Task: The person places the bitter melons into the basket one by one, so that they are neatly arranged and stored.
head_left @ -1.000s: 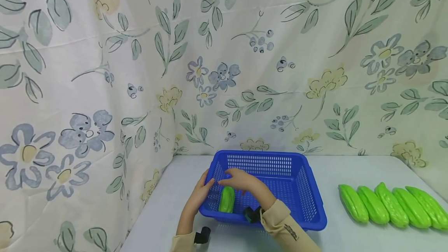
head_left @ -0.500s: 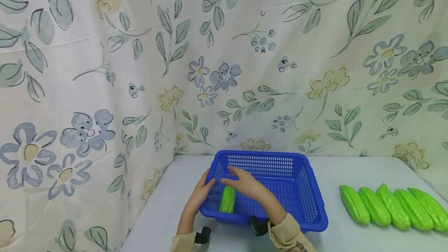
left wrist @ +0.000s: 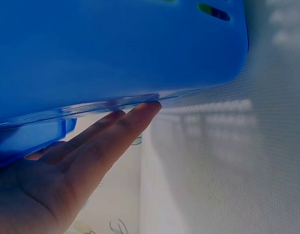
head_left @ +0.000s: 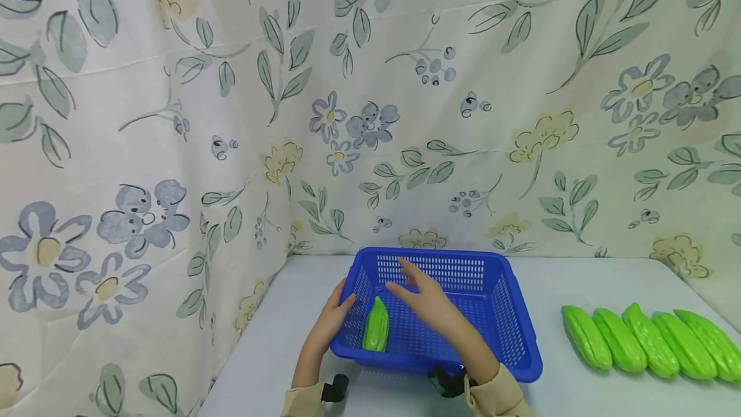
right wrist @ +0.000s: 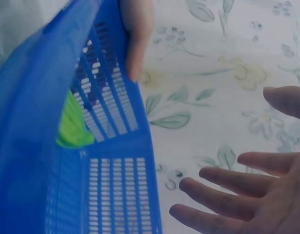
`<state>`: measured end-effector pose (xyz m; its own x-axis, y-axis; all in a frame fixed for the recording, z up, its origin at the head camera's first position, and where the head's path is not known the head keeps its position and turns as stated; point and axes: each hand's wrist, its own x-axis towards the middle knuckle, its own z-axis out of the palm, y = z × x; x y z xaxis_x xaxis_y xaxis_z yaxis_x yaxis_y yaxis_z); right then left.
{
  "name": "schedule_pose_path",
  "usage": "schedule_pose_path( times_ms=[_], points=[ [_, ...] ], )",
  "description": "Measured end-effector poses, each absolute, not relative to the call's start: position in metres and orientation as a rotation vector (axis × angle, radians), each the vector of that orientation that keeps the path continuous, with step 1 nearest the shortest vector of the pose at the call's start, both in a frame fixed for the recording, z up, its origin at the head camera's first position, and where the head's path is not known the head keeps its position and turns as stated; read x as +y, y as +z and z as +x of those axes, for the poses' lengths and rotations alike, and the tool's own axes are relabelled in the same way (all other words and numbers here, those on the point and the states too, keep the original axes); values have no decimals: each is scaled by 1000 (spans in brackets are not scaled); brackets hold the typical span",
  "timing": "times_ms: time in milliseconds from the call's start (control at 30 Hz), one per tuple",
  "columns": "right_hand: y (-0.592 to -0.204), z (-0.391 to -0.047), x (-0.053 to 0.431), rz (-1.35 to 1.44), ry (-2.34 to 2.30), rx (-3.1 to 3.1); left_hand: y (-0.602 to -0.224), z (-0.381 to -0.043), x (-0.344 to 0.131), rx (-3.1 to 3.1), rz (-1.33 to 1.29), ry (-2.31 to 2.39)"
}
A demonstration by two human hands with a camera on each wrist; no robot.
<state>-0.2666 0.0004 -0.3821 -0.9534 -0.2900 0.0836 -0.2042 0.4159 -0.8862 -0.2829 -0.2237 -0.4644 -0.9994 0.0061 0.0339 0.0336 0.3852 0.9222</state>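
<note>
A blue plastic basket (head_left: 431,365) with slotted walls stands on the table, also large in the left wrist view. My left hand (head_left: 331,320) holds its left rim, thumb over the edge and fingers along the outer wall; in the left wrist view those fingers (left wrist: 115,134) lie nearly straight against the blue wall. Inside, along the left wall, lies one green bitter melon (head_left: 376,327), its pointed tip toward the back. Over the basket's middle, my right hand (head_left: 425,295) has its fingers spread and holds nothing; the right wrist view shows those fingers (right wrist: 223,197) apart from the basket.
Several similar green bitter melons (head_left: 648,343) lie side by side in a slanted row on the white table (head_left: 550,282), right of the basket. A floral curtain (head_left: 370,82) hangs behind and at the left. Black straps (head_left: 336,389) sit at the wrists.
My right hand has risen and drawn away to the right from the bitter melon in the basket, uncovering its tip. My left hand stays at the rim; the basket has hardly moved.
</note>
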Motion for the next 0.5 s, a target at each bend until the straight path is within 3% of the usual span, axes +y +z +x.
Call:
schedule_pose_path(
  times_ms=[500],
  points=[
    [-372, -275, 42, -394, -1569, 2634, -470, -285, -225, -2593, -35, -1727]
  ],
)
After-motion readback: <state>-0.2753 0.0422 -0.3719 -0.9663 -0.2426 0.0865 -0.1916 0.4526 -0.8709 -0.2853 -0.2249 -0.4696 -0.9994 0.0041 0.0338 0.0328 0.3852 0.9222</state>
